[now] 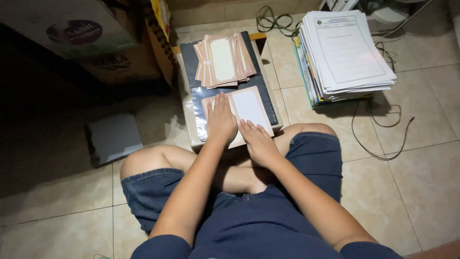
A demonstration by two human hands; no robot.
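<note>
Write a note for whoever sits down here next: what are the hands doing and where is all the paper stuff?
Left hand: flat, palm down, pressing the left part of the peach-bordered card nearest the knees. Nothing gripped.
Right hand: flat on the same card's lower edge, beside the left hand. Nothing gripped.
The card lies on the dark plastic sleeve covering a small low table.
A fanned stack of matching cards sits at the table's far end.
A pile of printed sheets rests on the floor to the right.
Done: one card laid out apart from the stack.
Left: the fanned stack looks untouched.
</note>
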